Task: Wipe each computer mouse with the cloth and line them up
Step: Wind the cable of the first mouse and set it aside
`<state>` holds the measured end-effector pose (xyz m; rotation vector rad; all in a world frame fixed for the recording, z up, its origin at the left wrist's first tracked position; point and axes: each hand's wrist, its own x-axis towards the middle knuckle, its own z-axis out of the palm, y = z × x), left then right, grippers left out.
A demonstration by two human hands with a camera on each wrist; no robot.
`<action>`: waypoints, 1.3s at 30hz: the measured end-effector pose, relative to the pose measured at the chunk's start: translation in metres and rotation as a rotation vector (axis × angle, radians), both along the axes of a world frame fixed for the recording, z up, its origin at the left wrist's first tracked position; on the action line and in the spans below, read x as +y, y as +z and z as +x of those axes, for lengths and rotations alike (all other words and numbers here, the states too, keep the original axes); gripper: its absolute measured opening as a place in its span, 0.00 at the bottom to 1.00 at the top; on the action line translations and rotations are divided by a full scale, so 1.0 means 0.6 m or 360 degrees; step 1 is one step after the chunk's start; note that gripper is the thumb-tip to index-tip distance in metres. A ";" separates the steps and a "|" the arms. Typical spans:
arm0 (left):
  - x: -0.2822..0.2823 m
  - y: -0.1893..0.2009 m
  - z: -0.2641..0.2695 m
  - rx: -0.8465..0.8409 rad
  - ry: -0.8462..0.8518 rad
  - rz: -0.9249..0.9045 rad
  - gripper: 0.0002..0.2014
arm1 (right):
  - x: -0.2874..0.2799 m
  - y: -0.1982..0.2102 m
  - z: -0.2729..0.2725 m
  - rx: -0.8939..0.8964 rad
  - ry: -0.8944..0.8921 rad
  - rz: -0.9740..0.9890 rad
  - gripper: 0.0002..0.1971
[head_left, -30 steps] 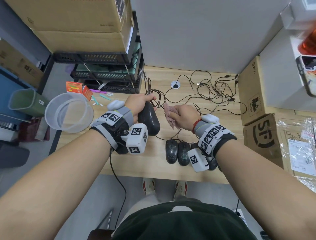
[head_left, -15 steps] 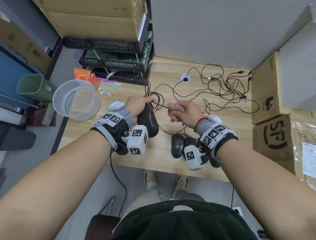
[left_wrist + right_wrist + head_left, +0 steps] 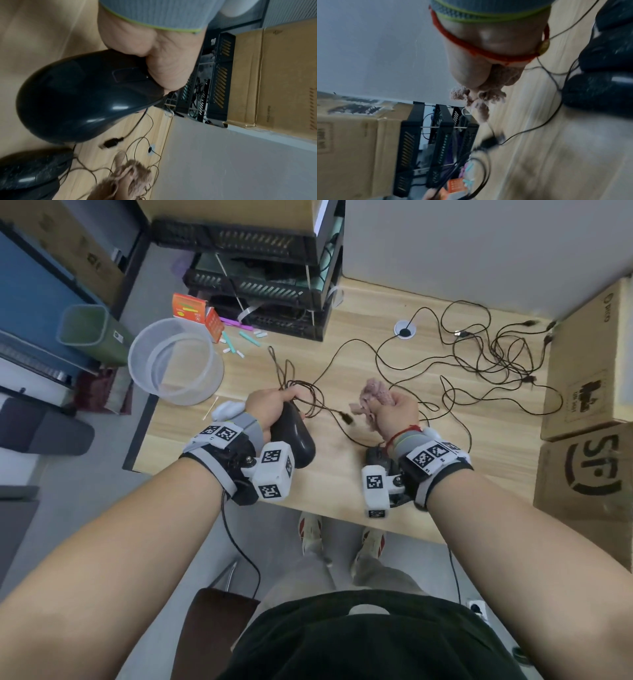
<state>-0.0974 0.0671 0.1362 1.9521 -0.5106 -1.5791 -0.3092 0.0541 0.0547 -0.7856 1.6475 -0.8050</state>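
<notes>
As the right hand [image 3: 394, 414] draws away toward the centre-right of the head view, its fingers balled around the crumpled pinkish fleece cloth [image 3: 375, 395], a gap has opened between cloth and the glossy black oval wired mouse [image 3: 294, 436], where a second earlier the two were nearly touching. The left hand [image 3: 270, 409] keeps its fingers wrapped round the mouse's front end, holding it raised over the pale wooden desk [image 3: 342, 484] at centre-left, a loop of its thin dark cable [image 3: 308, 395] gathered under the same grip and its USB plug [image 3: 346, 417] dangling between the hands. Judging by that separation, the wiping of this mouse looks finished or paused, and setting it into the row would be the next step.

Counted: one cloth; one mouse in hand. The right wrist view shows three speckled black mice [image 3: 599, 89] side by side on the desk at the frame's right edge, though blur leaves that count unsure; the head view shows only one of them, peeking out lower centre behind the right wrist mount. That makes four mice at most in sight. Cables sprawl in one tangle [image 3: 496, 361] at upper right, too knotted to number. One clear plastic tub [image 3: 174, 361] sits upper left.
</notes>
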 end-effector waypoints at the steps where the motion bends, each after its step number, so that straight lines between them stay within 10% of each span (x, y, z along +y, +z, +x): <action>1: 0.003 -0.002 0.011 -0.0030 0.0014 0.0009 0.06 | 0.004 -0.004 -0.007 0.0074 0.0017 0.0036 0.01; 12: 0.014 0.001 0.017 -0.0248 -0.0351 -0.0128 0.12 | 0.038 0.001 -0.008 0.0607 0.0887 0.0468 0.34; 22: -0.038 0.081 -0.040 -0.0290 -0.0874 -0.0356 0.11 | -0.049 0.216 0.018 0.0675 0.1089 -0.0808 0.35; 34: -0.097 0.168 -0.071 -0.0212 -0.0980 -0.0670 0.10 | -0.071 0.252 -0.020 0.0944 0.0961 -0.0758 0.28; 39: -0.111 0.194 -0.072 -0.0211 -0.0907 -0.0820 0.13 | -0.072 0.273 -0.009 0.0610 0.0644 -0.0841 0.29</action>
